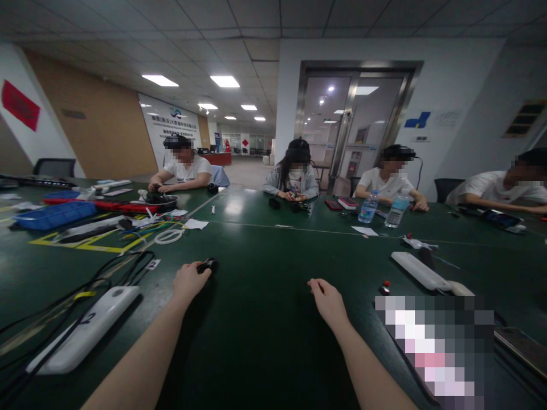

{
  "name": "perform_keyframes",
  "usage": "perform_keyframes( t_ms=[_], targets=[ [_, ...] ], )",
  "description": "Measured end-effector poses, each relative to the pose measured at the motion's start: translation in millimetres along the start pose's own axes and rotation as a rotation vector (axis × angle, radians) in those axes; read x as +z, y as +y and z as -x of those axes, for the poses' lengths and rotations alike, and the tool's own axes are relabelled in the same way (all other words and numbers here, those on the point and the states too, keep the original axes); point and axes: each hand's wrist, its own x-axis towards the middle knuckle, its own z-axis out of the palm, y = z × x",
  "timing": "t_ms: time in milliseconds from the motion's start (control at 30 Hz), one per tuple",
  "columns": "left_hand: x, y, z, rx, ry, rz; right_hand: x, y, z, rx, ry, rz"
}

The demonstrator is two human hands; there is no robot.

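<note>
My left hand (191,283) is closed on a small, dark, shiny object (207,264) at the green table's middle left. Its kind is too small and blurred to tell. Farther right, my right hand (329,302) is just above or on the tabletop, its fingers bent and drawn together. Whatever it may hold is hidden. Between the two hands lies the dark green surface (260,296). Closest to my left forearm is a white device marked 2 (92,327). On the right side, a small red-and-dark piece (385,288) sits beyond a pixelated screen (436,347).
Black cables (128,273) run along the left. A blue tray (57,215), a white coiled cable (168,236) and loose wires lie farther back. At right are a white device (421,270) and water bottles (397,210). Several people sit across the table, hands at work.
</note>
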Motion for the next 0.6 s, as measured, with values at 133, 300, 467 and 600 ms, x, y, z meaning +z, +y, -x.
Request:
perform_keyframes(
  t_ms=[133, 300, 467, 600],
  targets=[
    [0.1, -5.7, -3.0, -0.054, 0.024, 0.005, 0.5, 0.1, -0.2, 0.001, 0.002, 0.0],
    [-2.3, -6.5, -3.8, -0.086, 0.009, 0.012, -0.9, -2.8, 2.2, -0.001, -0.009, -0.01],
    [-2.9, -3.5, -0.9, -0.074, 0.015, -0.015, -1.4, -3.6, 2.5, -0.008, 0.007, -0.003],
    [-1.1, -5.2, -0.6, -0.064, 0.048, -0.02, 0.0, -1.3, 0.8, -0.016, 0.009, -0.005]
  ],
)
